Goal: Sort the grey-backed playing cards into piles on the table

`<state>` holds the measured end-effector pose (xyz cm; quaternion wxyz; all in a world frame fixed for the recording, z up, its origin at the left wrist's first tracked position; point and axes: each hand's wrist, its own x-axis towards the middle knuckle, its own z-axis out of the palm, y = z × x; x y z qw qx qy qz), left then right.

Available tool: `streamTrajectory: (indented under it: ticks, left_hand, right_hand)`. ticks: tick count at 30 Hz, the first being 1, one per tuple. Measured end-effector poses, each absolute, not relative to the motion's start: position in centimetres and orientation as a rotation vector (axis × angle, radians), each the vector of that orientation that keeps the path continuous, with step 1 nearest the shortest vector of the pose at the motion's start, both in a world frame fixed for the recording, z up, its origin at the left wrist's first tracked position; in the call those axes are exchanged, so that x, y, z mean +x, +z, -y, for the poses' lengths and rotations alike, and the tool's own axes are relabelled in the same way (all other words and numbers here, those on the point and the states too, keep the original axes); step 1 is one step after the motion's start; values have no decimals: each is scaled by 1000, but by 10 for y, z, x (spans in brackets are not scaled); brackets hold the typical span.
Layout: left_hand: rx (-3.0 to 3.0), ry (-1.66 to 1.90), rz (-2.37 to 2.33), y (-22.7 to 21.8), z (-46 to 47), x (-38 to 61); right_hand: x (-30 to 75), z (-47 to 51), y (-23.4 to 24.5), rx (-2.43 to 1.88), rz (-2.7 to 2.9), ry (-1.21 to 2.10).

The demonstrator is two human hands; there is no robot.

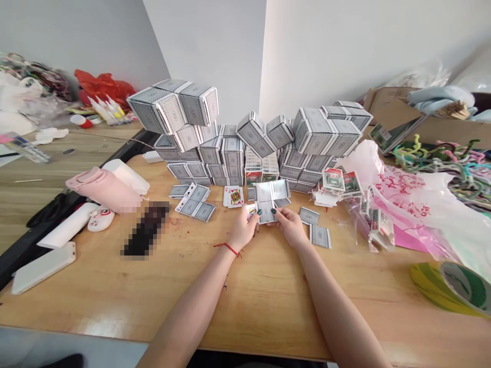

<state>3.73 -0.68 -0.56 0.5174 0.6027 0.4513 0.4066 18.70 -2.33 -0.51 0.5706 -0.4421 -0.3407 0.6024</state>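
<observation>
My left hand [244, 228] and my right hand [291, 225] meet at the middle of the wooden table [268, 286], both pinched on a small piece folded from grey-backed playing cards [266, 212]. A red string circles my left wrist. Just beyond my fingers lie folded card pieces [273, 191] and a face-up king card [233, 196]. Loose cards [195, 204] lie to the left, and two more cards [319, 235] rest by my right hand. Behind them rises a wall of cubes built from cards [245, 138].
A pink bottle [103, 188], white cases and a blurred dark object [146, 230] sit at the left. Card boxes [337, 180] and pink-and-white plastic bags [406, 204] lie to the right, with tape rolls [456, 286] near the right edge and pipe cleaners [448, 158] behind.
</observation>
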Motion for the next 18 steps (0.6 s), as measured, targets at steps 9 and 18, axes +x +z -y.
streamTrajectory:
  ticks: [9,18]
  left_hand:
    - [1080,862,-605,10,6,29]
    - [1076,755,-645,8,6,32]
  right_hand:
    - [196,22,-6,-1003,733,1462]
    - [189,27,-1,-969,782,1569]
